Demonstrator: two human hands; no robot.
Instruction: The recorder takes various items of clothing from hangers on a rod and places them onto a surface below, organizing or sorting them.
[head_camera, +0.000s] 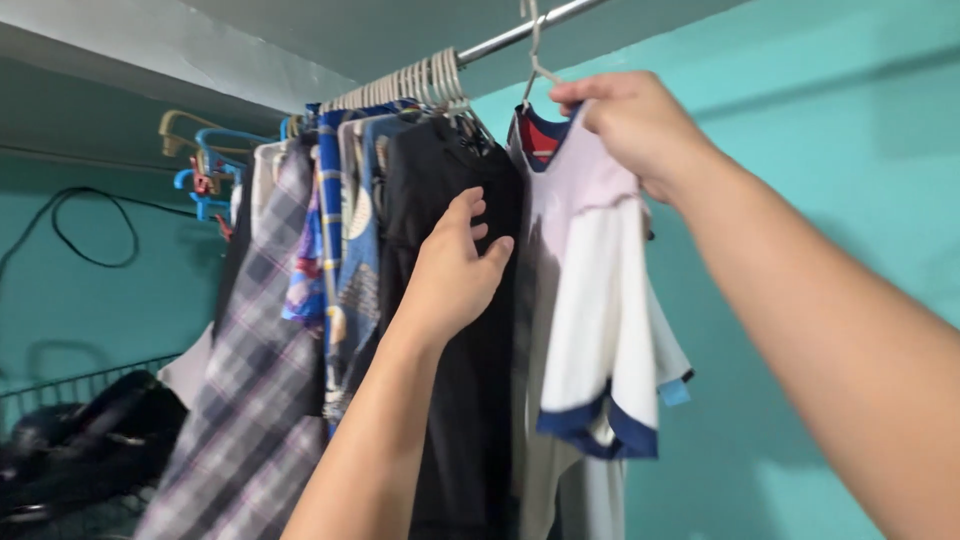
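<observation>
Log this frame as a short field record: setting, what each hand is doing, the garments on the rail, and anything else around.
setting: metal clothes rail beneath a ceiling, along a teal painted wall
left hand: open, palm pressed against a black hanging garment
right hand: closed on the collar of a white shirt with navy trim, at its wire hanger
other garments: grey plaid cloth, blue patterned pieces
spare hangers: blue and beige plastic hangers, empty, at far left
lower left: dark items in a wire basket

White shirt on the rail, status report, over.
Right hand grips white shirt at its collar. Left hand presses black garment aside. Rail packed with hangers.
</observation>
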